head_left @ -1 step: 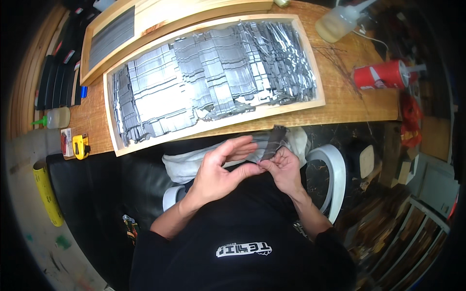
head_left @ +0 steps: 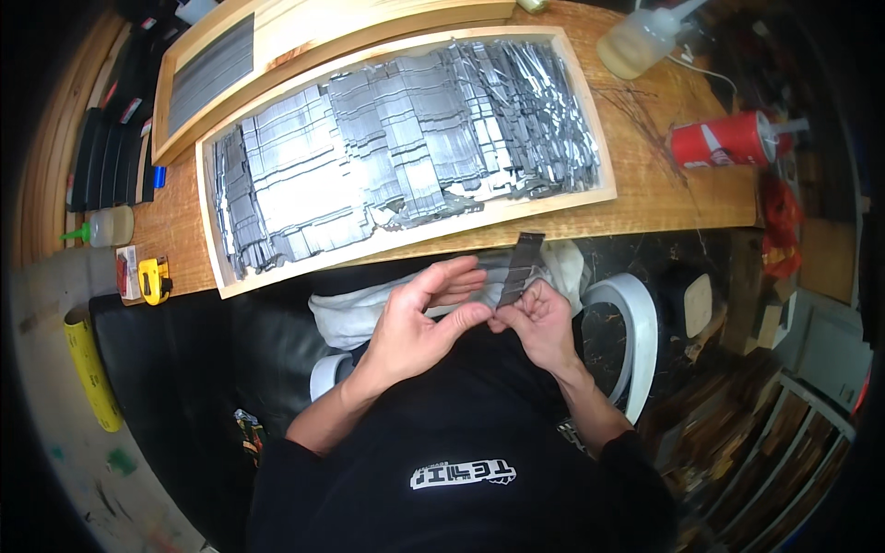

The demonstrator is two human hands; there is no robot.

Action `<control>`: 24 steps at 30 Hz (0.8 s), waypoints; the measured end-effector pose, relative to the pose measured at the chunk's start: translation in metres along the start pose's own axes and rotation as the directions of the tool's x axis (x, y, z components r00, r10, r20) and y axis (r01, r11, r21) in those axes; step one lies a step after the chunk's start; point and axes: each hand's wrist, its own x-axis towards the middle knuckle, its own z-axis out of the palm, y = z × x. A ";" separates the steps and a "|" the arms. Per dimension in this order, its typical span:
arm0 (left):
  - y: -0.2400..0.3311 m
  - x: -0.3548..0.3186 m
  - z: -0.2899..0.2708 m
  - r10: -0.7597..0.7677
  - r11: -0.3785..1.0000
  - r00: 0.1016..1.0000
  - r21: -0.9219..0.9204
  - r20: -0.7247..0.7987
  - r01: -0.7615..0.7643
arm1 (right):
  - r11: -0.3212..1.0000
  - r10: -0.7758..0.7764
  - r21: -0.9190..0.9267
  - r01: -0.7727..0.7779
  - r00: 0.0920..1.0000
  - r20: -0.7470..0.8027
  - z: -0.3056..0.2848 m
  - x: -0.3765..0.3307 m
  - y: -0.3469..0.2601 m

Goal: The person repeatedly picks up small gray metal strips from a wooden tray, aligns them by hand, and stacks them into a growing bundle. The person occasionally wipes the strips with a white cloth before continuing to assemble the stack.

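In front of my body, close under the table's front edge, my right hand (head_left: 539, 318) pinches the lower end of a dark grey strip (head_left: 522, 265), flat and thin, crossed by a few darker lines. It stands up slanting from my fingers. My left hand (head_left: 426, 318) is held beside it with fingers stretched out and thumb pointing at the right fingertips; nothing shows in it. Beyond both hands lies a shallow wooden tray (head_left: 410, 232) filled with rows of similar grey strips (head_left: 415, 129), some shiny, more jumbled toward the right.
On the wooden table (head_left: 687, 207) are another wooden frame (head_left: 396, 23), a red can (head_left: 719, 141), a squeeze bottle (head_left: 636, 41), a green-tipped bottle (head_left: 109, 226) and a yellow tape measure (head_left: 154, 279). A white chair armrest (head_left: 636, 341) is to my right, a yellow tube (head_left: 89, 369) to my left.
The grey strip has turned slightly in my right hand, showing more of its flat face. My left thumb has drawn back a little from the right fingertips.
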 end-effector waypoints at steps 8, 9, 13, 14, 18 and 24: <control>0.006 0.015 0.016 -0.123 0.861 0.989 -0.504 -0.075 0.069 | 0.957 0.271 -0.135 -0.255 0.955 0.120 0.013 -0.033 -0.034; 0.007 0.014 0.017 -0.130 0.895 0.987 -0.439 -0.090 0.077 | 0.953 0.285 -0.145 -0.267 0.952 0.115 0.015 -0.037 -0.038; 0.006 0.010 0.017 -0.124 0.949 0.986 -0.303 -0.114 0.085 | 0.947 0.291 -0.170 -0.274 0.952 0.089 0.021 -0.051 -0.043; 0.001 0.010 0.019 -0.115 0.931 0.988 -0.357 -0.103 0.072 | 0.949 0.280 -0.173 -0.264 0.956 0.081 0.022 -0.054 -0.043; 0.002 0.007 0.017 -0.279 0.879 0.960 -0.399 0.017 0.262 | 0.965 0.261 -0.053 -0.257 0.962 0.081 0.024 -0.058 -0.033; 0.003 0.021 -0.009 -0.398 0.840 0.906 -0.341 0.142 0.422 | 0.957 0.285 0.022 -0.289 0.952 0.108 0.038 -0.052 -0.039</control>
